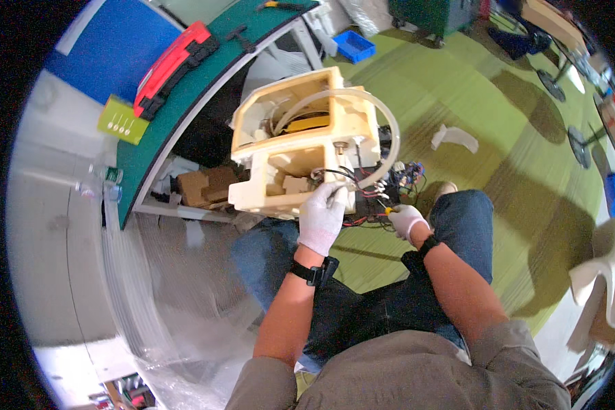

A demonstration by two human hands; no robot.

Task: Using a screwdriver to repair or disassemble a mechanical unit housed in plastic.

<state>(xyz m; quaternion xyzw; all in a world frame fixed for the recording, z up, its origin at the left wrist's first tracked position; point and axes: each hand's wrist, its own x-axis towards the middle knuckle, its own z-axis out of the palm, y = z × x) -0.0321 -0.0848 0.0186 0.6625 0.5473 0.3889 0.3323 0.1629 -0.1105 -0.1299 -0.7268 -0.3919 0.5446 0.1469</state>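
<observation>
A cream plastic machine housing (287,200) with open compartments stands in front of my knees. My left hand (321,217), in a white glove, is at its near right corner with fingers closed; what they grip is hidden. My gloved right hand (408,222) is closed round a screwdriver with a yellow handle (389,210), its shaft toward the wires. A clear hose (393,130) loops from the housing's upper compartment down its right side. Red and black wires (367,193) and white connectors spill out beside my hands. A yellow part (306,124) sits inside the upper compartment.
Left stands a green-topped bench (232,15) with a red and black toolbox (174,68) and a hammer-like tool (241,39). Cardboard boxes (206,186) lie beneath it. A blue bin (354,47) and curved white piece (455,138) are on the floor. A white chair (603,270) stands right.
</observation>
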